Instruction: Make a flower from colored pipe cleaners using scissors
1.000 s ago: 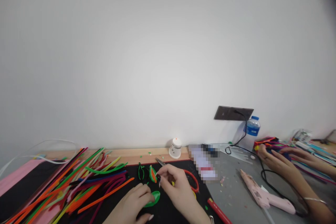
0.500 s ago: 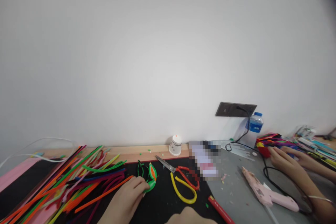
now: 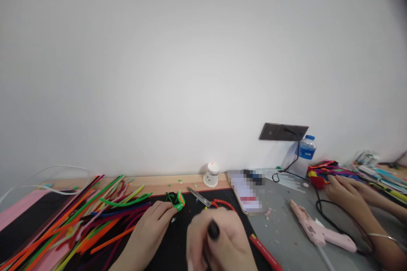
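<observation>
My left hand rests on the black mat, fingers closed on a small green and orange pipe-cleaner piece at its fingertips. My right hand is raised close to the camera and blurred, fingers curled with a dark-nailed thumb up; what it holds, if anything, does not show. It covers most of the red and yellow scissors, whose blades point left behind it.
A heap of coloured pipe cleaners lies left. A white cup, a phone, a pink glue gun with black cord and a water bottle sit right. Another person's hands work at far right.
My right hand rose from the bottom edge and now covers the scissors' handles. My left hand slid the green and orange piece a little farther away.
</observation>
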Demonstrator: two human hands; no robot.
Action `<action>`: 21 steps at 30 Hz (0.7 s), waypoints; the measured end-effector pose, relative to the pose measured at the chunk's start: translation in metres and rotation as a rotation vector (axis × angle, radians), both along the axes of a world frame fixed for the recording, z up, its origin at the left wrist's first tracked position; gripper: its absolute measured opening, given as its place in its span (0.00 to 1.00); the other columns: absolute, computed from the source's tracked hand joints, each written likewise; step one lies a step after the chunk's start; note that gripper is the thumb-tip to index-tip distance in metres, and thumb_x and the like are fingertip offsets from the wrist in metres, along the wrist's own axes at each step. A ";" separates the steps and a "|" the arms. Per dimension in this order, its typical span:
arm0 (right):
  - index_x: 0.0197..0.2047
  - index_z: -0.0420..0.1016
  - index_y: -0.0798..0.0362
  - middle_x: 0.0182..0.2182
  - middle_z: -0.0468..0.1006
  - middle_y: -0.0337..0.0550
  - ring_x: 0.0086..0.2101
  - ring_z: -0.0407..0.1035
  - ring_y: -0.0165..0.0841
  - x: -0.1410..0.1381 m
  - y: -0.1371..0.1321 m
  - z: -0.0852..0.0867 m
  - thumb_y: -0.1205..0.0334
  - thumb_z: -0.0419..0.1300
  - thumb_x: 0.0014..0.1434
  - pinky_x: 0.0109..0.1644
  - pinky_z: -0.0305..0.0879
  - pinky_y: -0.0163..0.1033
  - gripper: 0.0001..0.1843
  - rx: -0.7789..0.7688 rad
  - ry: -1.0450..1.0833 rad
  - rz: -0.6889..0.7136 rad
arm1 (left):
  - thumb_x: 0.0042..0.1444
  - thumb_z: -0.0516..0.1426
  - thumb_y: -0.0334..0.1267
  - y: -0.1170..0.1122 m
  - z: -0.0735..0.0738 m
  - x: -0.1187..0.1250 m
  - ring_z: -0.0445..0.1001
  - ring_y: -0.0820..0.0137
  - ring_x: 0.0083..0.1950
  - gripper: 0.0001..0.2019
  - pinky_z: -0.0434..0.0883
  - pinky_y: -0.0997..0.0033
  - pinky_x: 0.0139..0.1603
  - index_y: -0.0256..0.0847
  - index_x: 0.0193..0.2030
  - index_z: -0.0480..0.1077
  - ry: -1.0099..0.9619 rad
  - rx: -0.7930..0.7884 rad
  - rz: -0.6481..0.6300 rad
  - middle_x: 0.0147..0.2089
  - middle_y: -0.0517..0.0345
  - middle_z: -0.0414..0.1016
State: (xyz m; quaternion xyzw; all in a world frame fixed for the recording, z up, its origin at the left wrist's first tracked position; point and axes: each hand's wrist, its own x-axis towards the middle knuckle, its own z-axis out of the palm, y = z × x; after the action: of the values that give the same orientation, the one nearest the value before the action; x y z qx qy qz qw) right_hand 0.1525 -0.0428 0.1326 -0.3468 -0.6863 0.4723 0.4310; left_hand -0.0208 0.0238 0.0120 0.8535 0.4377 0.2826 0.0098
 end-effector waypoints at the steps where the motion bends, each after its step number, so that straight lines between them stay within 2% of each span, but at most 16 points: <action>1: 0.18 0.68 0.54 0.11 0.61 0.35 0.12 0.53 0.23 -0.001 0.005 -0.003 0.39 0.37 0.57 0.16 0.50 0.30 0.34 0.015 0.096 -0.074 | 0.56 0.48 0.28 0.000 0.002 0.001 0.67 0.62 0.46 0.13 0.65 0.62 0.49 0.39 0.45 0.68 0.027 0.000 -0.004 0.44 0.50 0.71; 4: 0.19 0.66 0.56 0.12 0.59 0.33 0.16 0.53 0.23 0.000 0.028 -0.031 0.51 0.46 0.60 0.20 0.49 0.29 0.24 0.044 0.035 -0.263 | 0.55 0.48 0.28 -0.003 0.007 0.005 0.67 0.60 0.47 0.14 0.67 0.60 0.46 0.43 0.45 0.68 0.110 -0.059 -0.013 0.45 0.53 0.72; 7: 0.20 0.65 0.56 0.14 0.60 0.33 0.18 0.56 0.24 0.008 0.049 -0.069 0.58 0.47 0.59 0.23 0.50 0.29 0.19 0.075 -0.121 -0.347 | 0.53 0.51 0.29 -0.010 0.013 0.007 0.63 0.61 0.53 0.18 0.65 0.59 0.50 0.49 0.50 0.64 0.119 -0.108 -0.062 0.51 0.57 0.69; 9: 0.20 0.65 0.56 0.13 0.59 0.32 0.17 0.56 0.24 0.015 0.057 -0.087 0.60 0.47 0.59 0.23 0.50 0.29 0.19 0.062 -0.178 -0.395 | 0.53 0.51 0.31 -0.011 0.019 0.002 0.62 0.62 0.54 0.19 0.62 0.59 0.54 0.50 0.52 0.62 0.092 -0.104 -0.062 0.54 0.57 0.66; 10: 0.19 0.64 0.56 0.13 0.59 0.32 0.17 0.56 0.24 0.018 0.060 -0.093 0.60 0.46 0.59 0.23 0.50 0.29 0.19 0.049 -0.191 -0.407 | 0.54 0.50 0.32 -0.010 0.024 -0.003 0.64 0.63 0.53 0.16 0.62 0.60 0.53 0.49 0.49 0.64 0.077 -0.097 -0.038 0.53 0.56 0.68; 13: 0.20 0.64 0.55 0.13 0.59 0.32 0.16 0.56 0.25 0.024 0.063 -0.103 0.60 0.45 0.59 0.22 0.49 0.29 0.18 0.036 -0.188 -0.440 | 0.54 0.48 0.31 -0.001 0.038 -0.025 0.70 0.63 0.45 0.12 0.66 0.63 0.47 0.42 0.43 0.68 0.094 -0.151 0.168 0.42 0.52 0.73; 15: 0.20 0.64 0.55 0.12 0.59 0.32 0.16 0.56 0.25 0.026 0.065 -0.106 0.60 0.45 0.59 0.22 0.49 0.29 0.18 0.043 -0.187 -0.447 | 0.53 0.48 0.32 0.007 0.045 -0.041 0.71 0.61 0.41 0.12 0.67 0.62 0.41 0.42 0.41 0.68 0.187 -0.185 0.292 0.40 0.52 0.73; 17: 0.20 0.64 0.55 0.12 0.58 0.32 0.16 0.56 0.25 0.027 0.066 -0.108 0.60 0.45 0.59 0.22 0.49 0.29 0.19 0.051 -0.201 -0.449 | 0.52 0.49 0.35 0.012 0.048 -0.052 0.71 0.61 0.39 0.10 0.66 0.64 0.38 0.43 0.38 0.69 0.295 -0.216 0.301 0.38 0.53 0.72; 21: 0.19 0.63 0.55 0.12 0.59 0.32 0.15 0.56 0.25 0.029 0.066 -0.110 0.61 0.45 0.59 0.21 0.50 0.29 0.18 0.056 -0.217 -0.457 | 0.47 0.52 0.32 0.014 0.045 -0.060 0.71 0.61 0.37 0.06 0.65 0.65 0.36 0.41 0.28 0.70 0.371 -0.221 0.277 0.36 0.54 0.70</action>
State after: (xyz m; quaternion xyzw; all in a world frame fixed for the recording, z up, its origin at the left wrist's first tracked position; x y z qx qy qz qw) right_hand 0.1813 0.0232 0.0224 -0.5295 -0.6451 0.3035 0.4597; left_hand -0.0805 0.0376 0.0568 0.8164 0.5730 0.0703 -0.0163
